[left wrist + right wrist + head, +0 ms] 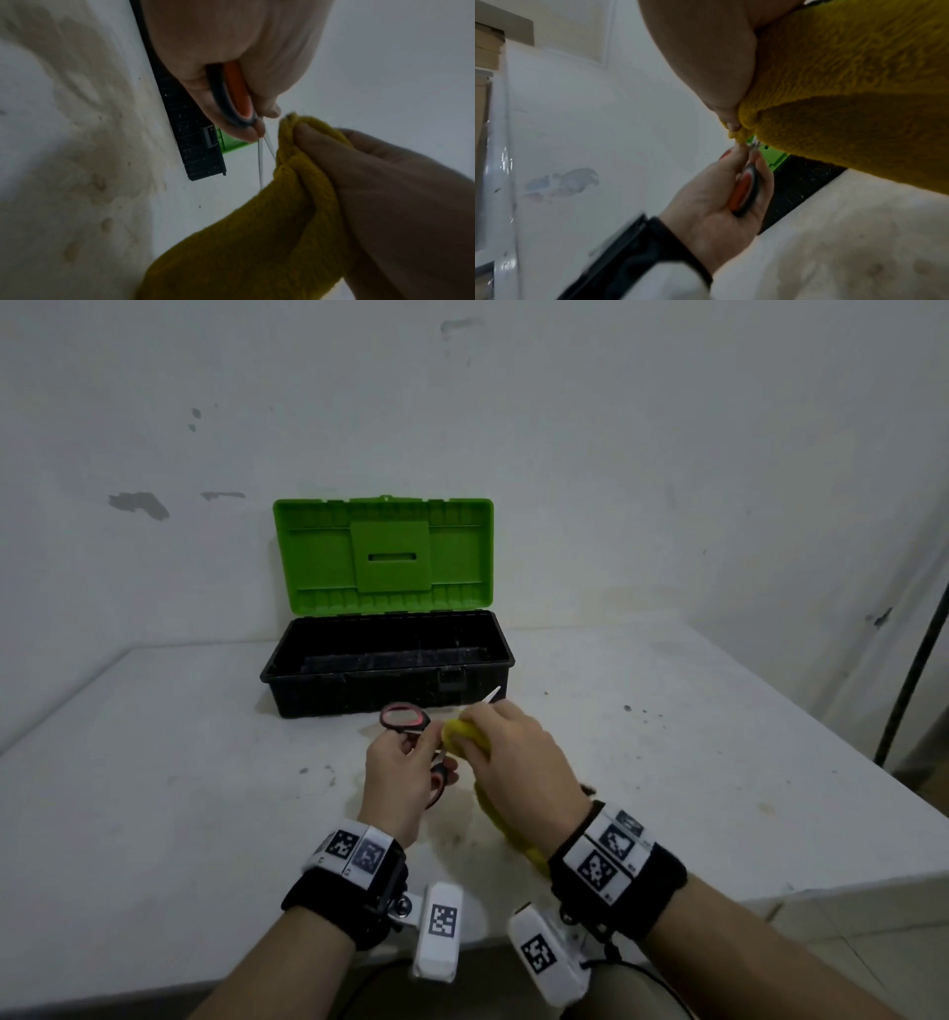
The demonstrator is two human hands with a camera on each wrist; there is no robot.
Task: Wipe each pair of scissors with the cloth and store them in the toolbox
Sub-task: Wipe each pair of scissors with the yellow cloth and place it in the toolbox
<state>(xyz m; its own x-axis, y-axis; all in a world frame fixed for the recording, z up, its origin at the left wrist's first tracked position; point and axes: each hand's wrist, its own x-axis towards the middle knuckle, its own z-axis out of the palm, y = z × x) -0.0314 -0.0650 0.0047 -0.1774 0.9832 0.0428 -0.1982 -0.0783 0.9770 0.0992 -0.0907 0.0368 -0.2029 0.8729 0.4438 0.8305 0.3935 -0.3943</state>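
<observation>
My left hand (405,762) grips a pair of scissors (405,717) by their black and red-orange handles (235,95), above the table in front of the toolbox. My right hand (518,752) holds a yellow cloth (462,737) bunched around the blades; only a thin blade tip (493,694) pokes out past the fingers. The left wrist view shows the two blades (264,154) slightly parted and running into the cloth (257,233). The toolbox (387,660) stands open behind, black base and raised green lid (385,554). In the right wrist view the cloth (847,91) fills the upper right.
The white table (154,762) is stained near my hands and ends at an edge to the right and at the front. A white wall stands close behind the toolbox. A dark pole (909,660) leans at the far right.
</observation>
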